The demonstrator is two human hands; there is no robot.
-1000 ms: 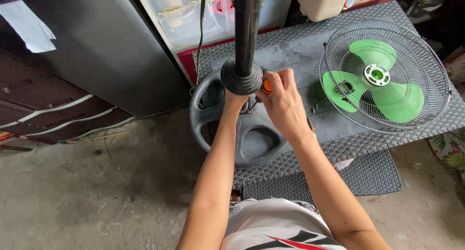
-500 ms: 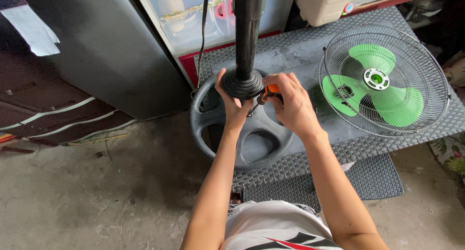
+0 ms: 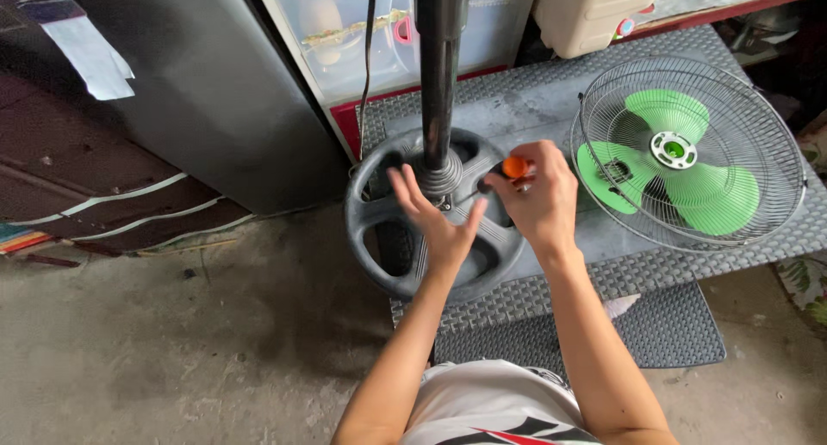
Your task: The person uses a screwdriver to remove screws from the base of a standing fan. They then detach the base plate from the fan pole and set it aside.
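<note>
Left hand is off everything, fingers spread wide, palm hovering just in front of the ribbed collar at the foot of the black pole. Nothing in that hand. Right hand is closed around a screwdriver, its orange handle end poking out above the knuckles, the dark shaft angling down and left toward the foot of the pole; the tip itself is hidden behind the left fingers, so whether it sits in a screw I cannot tell.

The round spoked fan base lies at the front left corner of the grey woven table, part of its rim hanging past the left edge over the concrete floor. Well apart, toward the right edge, lies the wire fan guard with its green blades.

The risk here, as I read it: with the left hand free, nothing steadies the pole, and a sideways push from the screwdriver could tip the overhanging base off the table. A slipped tip could also jab that open palm right beside it. The power cord dangling behind the base could snag too.
</note>
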